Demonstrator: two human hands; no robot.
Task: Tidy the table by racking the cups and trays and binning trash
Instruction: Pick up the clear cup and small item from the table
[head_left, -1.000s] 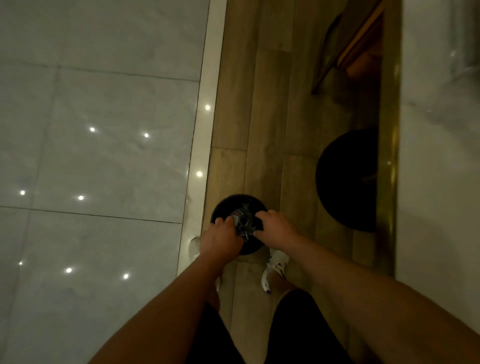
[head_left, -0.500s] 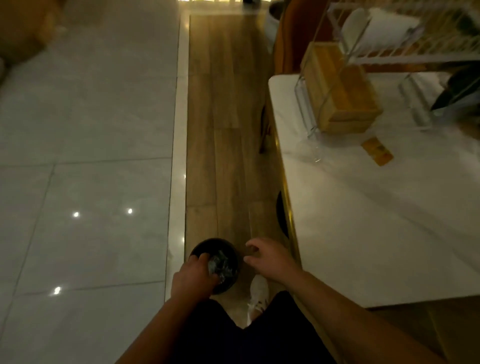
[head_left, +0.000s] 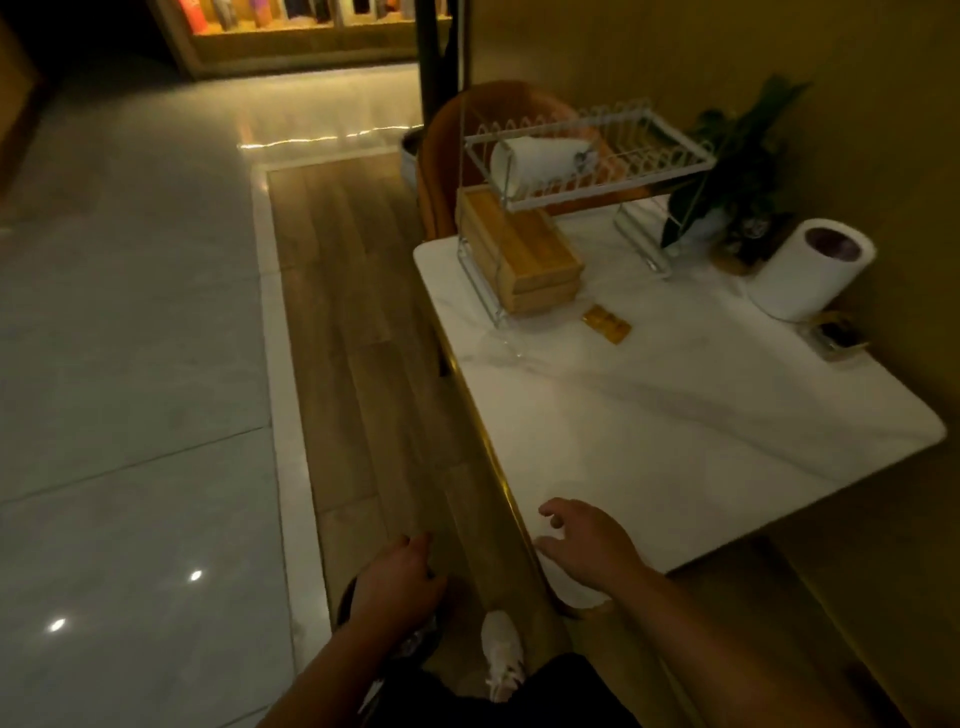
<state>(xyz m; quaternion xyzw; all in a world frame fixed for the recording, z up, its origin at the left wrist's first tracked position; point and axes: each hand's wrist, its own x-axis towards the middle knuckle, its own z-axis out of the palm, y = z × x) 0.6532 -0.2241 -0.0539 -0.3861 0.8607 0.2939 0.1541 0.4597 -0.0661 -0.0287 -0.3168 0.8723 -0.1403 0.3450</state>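
Observation:
My left hand (head_left: 397, 582) hovers over the small black bin (head_left: 415, 642) on the wooden floor; its fingers are curled and I cannot see anything in them. Crumpled shiny trash shows in the bin just under the hand. My right hand (head_left: 587, 548) is open, fingers spread, above the near corner of the white marble table (head_left: 649, 415). At the table's far end stands a white wire rack (head_left: 592, 161) with a white cup (head_left: 540, 158) lying on its top shelf and wooden trays (head_left: 524, 260) stacked on its lower level. A small yellow wrapper (head_left: 607, 323) lies on the table.
A paper towel roll (head_left: 810, 270), a potted plant (head_left: 727, 171) and a small dish (head_left: 836, 335) stand along the wall side. An orange chair (head_left: 441, 156) is behind the table. My white shoe (head_left: 501, 654) is beside the bin. Pale tiled floor spreads left.
My view has lifted from the bin to the table. Both hands have come off the trash in the bin; the right hand has moved right, over the table corner.

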